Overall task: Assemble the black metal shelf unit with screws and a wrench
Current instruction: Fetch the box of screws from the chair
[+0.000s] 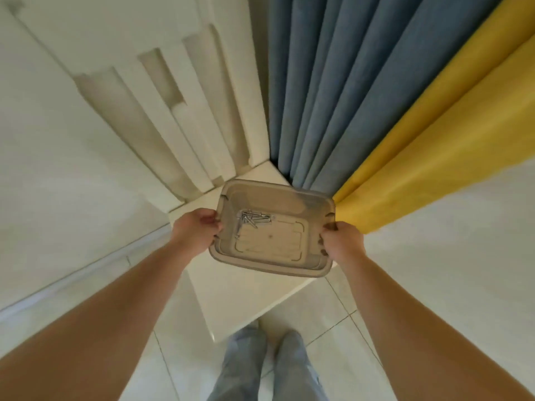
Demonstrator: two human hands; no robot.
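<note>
A beige tray (307, 257) holding loose screws (253, 219) is clamped at opposite edges by left hand (197, 230) and right hand (343, 241), each grip closed on its rim.

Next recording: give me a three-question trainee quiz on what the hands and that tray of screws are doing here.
1. True or false: both hands grip the beige tray, the left hand on one short edge and the right hand on the other.
2. Where in the tray do the screws lie?
A. spread evenly over the floor of it
B. bunched near the left hand
C. bunched near the right hand
3. Fill in: behind the tray hang a blue curtain and a ____ curtain.

Key: 1 true; 2 B; 3 yellow.
</note>
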